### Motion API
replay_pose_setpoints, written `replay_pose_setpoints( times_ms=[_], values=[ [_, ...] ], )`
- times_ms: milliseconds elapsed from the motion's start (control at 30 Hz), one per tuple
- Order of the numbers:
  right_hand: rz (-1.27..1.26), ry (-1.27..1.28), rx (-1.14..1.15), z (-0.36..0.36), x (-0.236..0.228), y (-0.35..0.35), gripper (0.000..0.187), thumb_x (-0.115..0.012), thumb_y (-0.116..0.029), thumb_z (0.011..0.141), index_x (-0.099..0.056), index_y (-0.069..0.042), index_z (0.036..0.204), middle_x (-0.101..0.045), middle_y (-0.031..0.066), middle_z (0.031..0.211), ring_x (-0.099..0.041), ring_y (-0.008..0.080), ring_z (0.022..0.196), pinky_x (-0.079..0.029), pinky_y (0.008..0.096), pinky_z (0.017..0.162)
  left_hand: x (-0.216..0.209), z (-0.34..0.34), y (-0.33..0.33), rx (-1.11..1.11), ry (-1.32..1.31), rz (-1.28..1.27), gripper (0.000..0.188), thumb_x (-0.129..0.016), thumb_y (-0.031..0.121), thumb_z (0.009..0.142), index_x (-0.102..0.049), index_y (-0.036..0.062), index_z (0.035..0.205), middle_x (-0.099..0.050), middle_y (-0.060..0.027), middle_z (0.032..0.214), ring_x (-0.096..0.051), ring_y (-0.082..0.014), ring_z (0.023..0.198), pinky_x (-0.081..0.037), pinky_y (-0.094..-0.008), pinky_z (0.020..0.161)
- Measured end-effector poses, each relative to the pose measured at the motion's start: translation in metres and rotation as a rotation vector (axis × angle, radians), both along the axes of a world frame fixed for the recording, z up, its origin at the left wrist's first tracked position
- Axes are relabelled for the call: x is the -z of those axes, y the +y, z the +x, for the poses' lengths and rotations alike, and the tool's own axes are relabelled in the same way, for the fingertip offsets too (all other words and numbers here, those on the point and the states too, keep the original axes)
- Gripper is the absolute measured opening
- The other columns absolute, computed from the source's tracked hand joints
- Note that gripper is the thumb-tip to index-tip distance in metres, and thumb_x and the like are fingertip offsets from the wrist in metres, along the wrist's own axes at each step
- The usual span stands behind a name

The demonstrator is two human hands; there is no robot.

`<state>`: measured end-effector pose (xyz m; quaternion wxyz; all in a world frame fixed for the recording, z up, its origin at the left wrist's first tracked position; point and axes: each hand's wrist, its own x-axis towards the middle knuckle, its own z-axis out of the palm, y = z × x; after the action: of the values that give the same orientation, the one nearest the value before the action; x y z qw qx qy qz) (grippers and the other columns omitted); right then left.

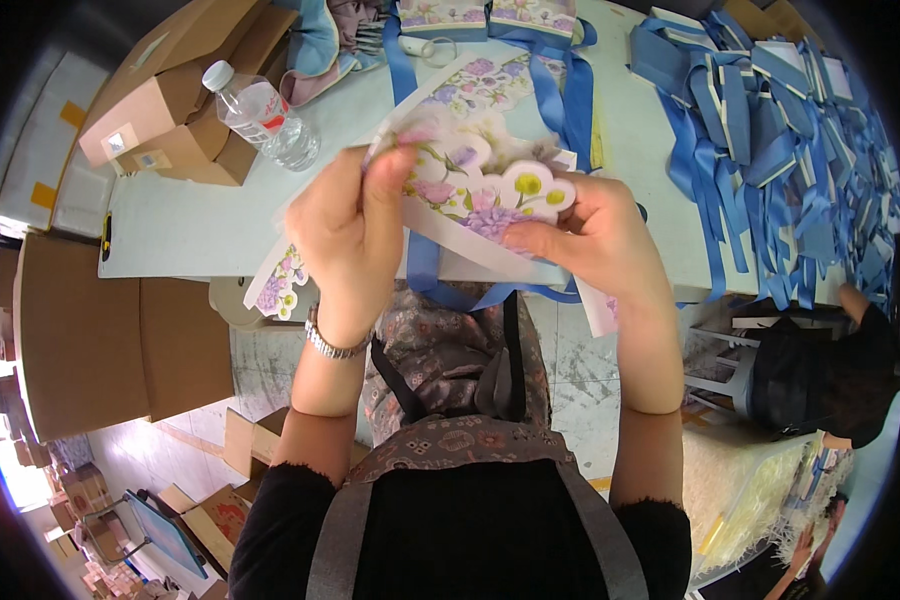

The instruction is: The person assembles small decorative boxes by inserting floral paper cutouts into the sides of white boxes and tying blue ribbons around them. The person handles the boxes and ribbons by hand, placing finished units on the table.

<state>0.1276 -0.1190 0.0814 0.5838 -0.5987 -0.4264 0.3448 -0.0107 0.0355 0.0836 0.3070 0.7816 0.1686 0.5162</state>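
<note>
Above the table's near edge I hold a die-cut floral paper piece (490,215), white with purple and pink flowers and a scalloped edge. My left hand (355,215) is closed on its left side, the thumb on top. At the right edge my right hand (605,235) pinches it between thumb and fingers. Another floral cut-out (485,80) lies just beyond, partly covered. A floral paper end (282,285) sticks out past the table edge beside my left wrist. Blue ribbon (423,262) hangs below the paper. Some of the paper is blurred, and its folds are hard to make out.
A plastic water bottle (265,118) and a brown carton (185,100) stand at the left of the pale table (170,235). Blue ribboned boxes (760,110) are heaped at the right. Floral boxes (445,14) sit at the back. Another person (850,370) is at the far right.
</note>
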Motion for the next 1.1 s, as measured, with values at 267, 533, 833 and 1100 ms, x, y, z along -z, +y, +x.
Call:
replay_pose_setpoints(
  times_ms=[267, 533, 833, 1100],
  values=[
    [-0.030, 0.150, -0.031, -0.005, 0.008, 0.001, 0.024, -0.071, -0.012, 0.082, -0.063, 0.003, 0.099, -0.068, 0.0066, 0.084, -0.064, 0.0106, 0.076, -0.049, 0.0231, 0.063, 0.007, 0.013, 0.013, -0.050, -0.041, -0.236, 0.039, -0.058, 0.026, 0.094, -0.056, -0.0022, 0.068, -0.041, 0.0028, 0.054, -0.032, -0.0047, 0.055, -0.027, -0.0231, 0.046],
    [0.315, 0.195, 0.429, -0.022, 0.022, 0.008, 0.018, -0.062, -0.003, 0.088, -0.060, 0.004, 0.105, -0.066, 0.0092, 0.092, -0.065, 0.0126, 0.079, -0.049, 0.0215, 0.068, 0.014, 0.008, 0.009, -0.156, -0.238, -0.240, 0.031, -0.050, 0.023, 0.098, -0.055, -0.0007, 0.079, -0.040, 0.0077, 0.063, -0.030, -0.0018, 0.057, -0.023, -0.0196, 0.048],
    [0.645, 0.303, 0.595, -0.048, 0.049, 0.034, 0.033, -0.064, -0.002, 0.086, -0.057, 0.007, 0.117, -0.064, 0.0046, 0.092, -0.058, 0.0081, 0.080, -0.046, 0.0201, 0.072, 0.064, -0.006, -0.022, -0.150, -0.280, -0.270, 0.015, -0.041, 0.013, 0.098, -0.047, -0.0009, 0.099, -0.055, -0.0027, 0.083, -0.050, -0.0064, 0.070, -0.043, -0.0204, 0.060],
    [0.479, 0.050, 0.352, -0.032, 0.047, -0.006, 0.017, -0.063, -0.001, 0.086, -0.065, 0.007, 0.101, -0.068, 0.0110, 0.089, -0.062, 0.0130, 0.083, -0.048, 0.0225, 0.072, 0.064, -0.023, -0.014, 0.516, -0.446, -0.828, 0.062, -0.044, 0.048, 0.093, -0.042, -0.0047, 0.125, -0.059, -0.0223, 0.112, -0.061, -0.0276, 0.099, -0.044, -0.0429, 0.093]
  ],
)
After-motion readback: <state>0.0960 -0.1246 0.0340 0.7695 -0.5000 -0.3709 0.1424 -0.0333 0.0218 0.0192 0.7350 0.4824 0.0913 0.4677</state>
